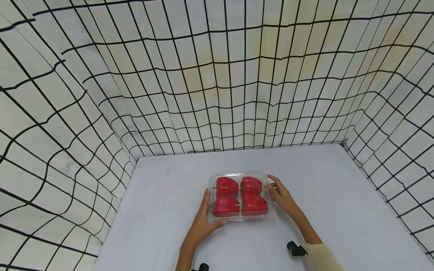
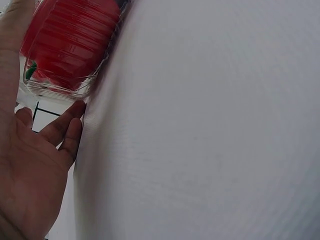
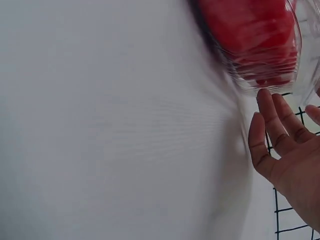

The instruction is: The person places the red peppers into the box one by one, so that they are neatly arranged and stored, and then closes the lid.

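A clear plastic box holding several red bell peppers lies on the white table between both hands. Green stems show on some peppers. My left hand is at the box's left side, fingers stretched along it and thumb at the near left corner. In the left wrist view, its fingertips are right at the ribbed end of the box. On the other side, my right hand has relaxed, slightly bent fingers at the right wall. The right wrist view shows those fingertips against the box's lower edge.
The white table extends around the box on all sides. Black wire grid over white sheeting encloses it at the back, left and right. Small dark wrist cameras sit on both wrists.
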Motion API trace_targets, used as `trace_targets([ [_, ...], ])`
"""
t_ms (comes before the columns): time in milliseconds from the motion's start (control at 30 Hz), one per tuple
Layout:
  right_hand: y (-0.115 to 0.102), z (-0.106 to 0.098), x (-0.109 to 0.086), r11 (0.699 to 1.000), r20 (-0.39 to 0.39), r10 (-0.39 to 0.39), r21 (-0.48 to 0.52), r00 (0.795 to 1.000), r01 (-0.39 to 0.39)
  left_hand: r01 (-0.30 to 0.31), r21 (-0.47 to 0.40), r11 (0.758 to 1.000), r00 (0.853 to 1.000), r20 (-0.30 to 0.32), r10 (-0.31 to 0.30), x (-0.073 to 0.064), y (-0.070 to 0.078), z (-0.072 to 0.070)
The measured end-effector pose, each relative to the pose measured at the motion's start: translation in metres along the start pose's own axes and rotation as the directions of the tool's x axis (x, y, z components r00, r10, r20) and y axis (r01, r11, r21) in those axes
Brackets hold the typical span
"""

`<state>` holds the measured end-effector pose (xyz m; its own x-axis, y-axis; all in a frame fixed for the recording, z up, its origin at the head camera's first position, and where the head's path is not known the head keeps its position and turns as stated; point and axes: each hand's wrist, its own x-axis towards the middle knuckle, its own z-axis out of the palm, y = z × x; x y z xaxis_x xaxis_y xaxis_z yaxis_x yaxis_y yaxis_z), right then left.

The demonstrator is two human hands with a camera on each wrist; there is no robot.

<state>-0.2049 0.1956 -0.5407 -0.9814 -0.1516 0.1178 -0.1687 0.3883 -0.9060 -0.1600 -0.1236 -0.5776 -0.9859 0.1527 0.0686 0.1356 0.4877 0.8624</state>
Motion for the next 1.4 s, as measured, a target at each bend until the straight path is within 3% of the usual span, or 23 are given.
trace_targets([
  [100,0.017,0.004,-0.013,0.997,-0.004,0.009,0.081,1.000,-0.009,0.007,0.006,1.000,1.000,-0.002,-0.007,0.000,-0.002,0.002],
  [267,0.033,0.003,-0.037,0.970,0.007,-0.121,0.214,0.993,0.117,0.002,0.001,1.000,1.000,-0.012,-0.002,0.000,-0.003,0.004],
  [367,0.036,0.001,-0.046,0.933,0.064,-0.212,0.311,0.975,0.183,-0.006,-0.009,1.000,1.000,-0.015,0.005,0.000,-0.003,0.004],
  [467,0.037,0.000,-0.050,0.913,0.161,-0.233,0.377,0.959,0.158,-0.006,-0.022,1.000,1.000,-0.016,0.006,0.001,-0.003,0.003],
  [667,0.034,0.001,-0.053,0.942,0.313,-0.073,0.332,0.947,-0.037,-0.003,-0.050,0.999,1.000,-0.010,0.002,0.001,-0.002,0.001],
  [833,0.033,0.002,-0.057,0.918,0.351,0.017,0.366,0.936,-0.153,0.008,-0.057,0.998,1.000,-0.010,-0.008,0.000,0.000,0.002],
  [967,0.033,0.005,-0.061,0.893,0.334,0.036,0.413,0.942,-0.181,0.003,-0.049,0.999,1.000,-0.017,-0.004,0.000,-0.002,0.003],
  [1233,0.032,0.009,-0.061,0.903,0.275,0.152,0.352,0.949,-0.247,0.012,-0.061,0.998,1.000,-0.012,-0.013,-0.001,-0.001,0.004],
  [1400,0.032,0.007,-0.060,0.897,0.299,0.134,0.368,0.945,-0.244,0.024,-0.054,0.998,1.000,0.005,-0.024,-0.002,0.000,0.001],
])
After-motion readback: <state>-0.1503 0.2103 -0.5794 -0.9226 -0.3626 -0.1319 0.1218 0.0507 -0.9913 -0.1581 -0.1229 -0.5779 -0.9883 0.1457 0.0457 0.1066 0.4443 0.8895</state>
